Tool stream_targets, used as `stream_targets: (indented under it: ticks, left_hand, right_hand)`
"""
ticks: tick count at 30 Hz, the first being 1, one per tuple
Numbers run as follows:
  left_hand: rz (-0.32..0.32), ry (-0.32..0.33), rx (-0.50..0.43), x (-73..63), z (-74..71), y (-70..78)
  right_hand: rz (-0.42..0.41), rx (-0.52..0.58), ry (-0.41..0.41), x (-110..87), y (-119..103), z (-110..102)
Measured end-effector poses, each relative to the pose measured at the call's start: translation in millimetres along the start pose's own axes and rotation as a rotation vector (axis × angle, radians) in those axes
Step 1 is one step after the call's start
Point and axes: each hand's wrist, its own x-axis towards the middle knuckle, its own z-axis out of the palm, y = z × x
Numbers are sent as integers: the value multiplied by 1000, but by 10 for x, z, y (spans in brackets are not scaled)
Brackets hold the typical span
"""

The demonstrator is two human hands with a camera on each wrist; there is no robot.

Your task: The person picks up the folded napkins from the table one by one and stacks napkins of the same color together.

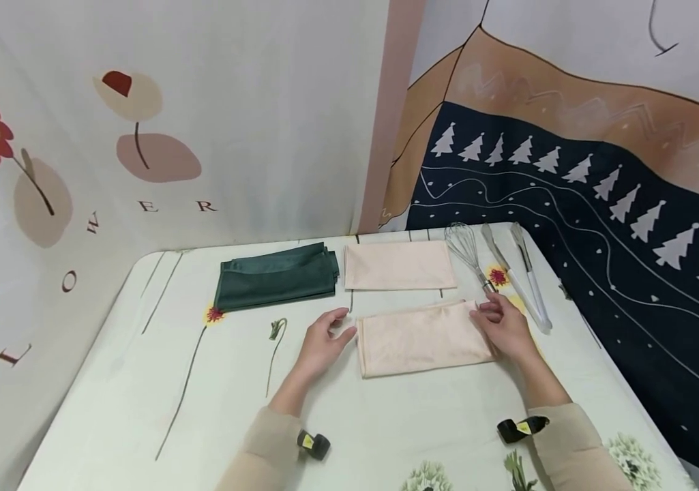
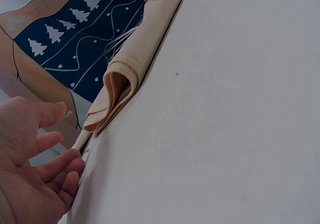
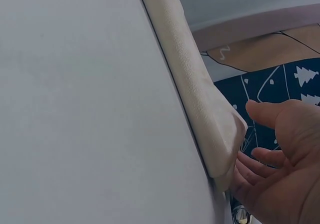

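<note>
A folded pale pink cloth lies on the table in front of me, its layered folds showing at the left end in the left wrist view. At that end, my left hand has its fingers relaxed and spread, with nothing between thumb and fingers. My right hand is at the cloth's right end. In the right wrist view its fingers lie right against the cloth's end, and the thumb stays apart from them near the upper corner.
Behind lie a second folded pink cloth and a folded dark green cloth. A whisk and two white-handled utensils, one a spreader-like blade and one tongs-like, lie at the back right. Printed curtains border the table.
</note>
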Motion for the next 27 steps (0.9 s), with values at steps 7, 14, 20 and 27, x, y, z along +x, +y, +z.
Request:
stream_targets:
  ticks: [7,14,20,27]
  left_hand:
    - [25,-67,52,32,107,10]
    - [42,-116,126,66,161,25]
    - [41,-157,228,107,177,61]
    - [53,-157,269,94,188,66]
  right_hand:
    - [28,-29,-56,23,50,12]
    - [24,31,-153,24,90,15]
    - [6,32,-197,17,99,1]
    - [-10,113,-236,6,113,7]
